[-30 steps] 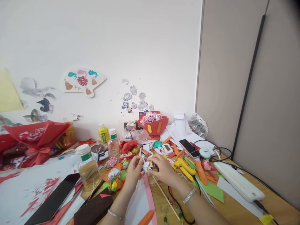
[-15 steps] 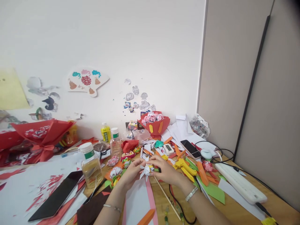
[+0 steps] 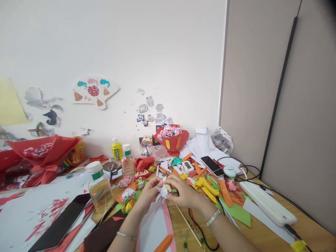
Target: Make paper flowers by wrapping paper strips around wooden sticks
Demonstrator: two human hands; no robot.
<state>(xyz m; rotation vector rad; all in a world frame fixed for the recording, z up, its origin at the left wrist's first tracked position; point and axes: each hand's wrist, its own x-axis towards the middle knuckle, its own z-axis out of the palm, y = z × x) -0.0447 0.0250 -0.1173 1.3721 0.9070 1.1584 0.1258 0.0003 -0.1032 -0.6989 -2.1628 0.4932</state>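
Note:
Between my two hands is a white paper flower (image 3: 165, 191) with a bit of yellow and green at its right side. My left hand (image 3: 151, 189) pinches its upper left petals with thumb and forefinger. From the right, my right hand (image 3: 181, 189) curls round the flower, its fingertips near those of the left. Parts of the flower are hidden behind the fingers. Below the hands lies a white sheet with a pink border (image 3: 153, 227). A thin wooden stick (image 3: 187, 224) rests just right of that sheet.
A yellow glue gun (image 3: 207, 185) lies right of my hands, among orange and green paper scraps. Left stand a clear bottle (image 3: 99, 190) and a black tablet (image 3: 61, 224). Behind is a red paper bouquet (image 3: 172, 141). A white power strip (image 3: 269, 203) and cables lie far right.
Both hands stay on the paper flower, with only slight finger movement. The whole view has shifted a little, so the background sits slightly further left.

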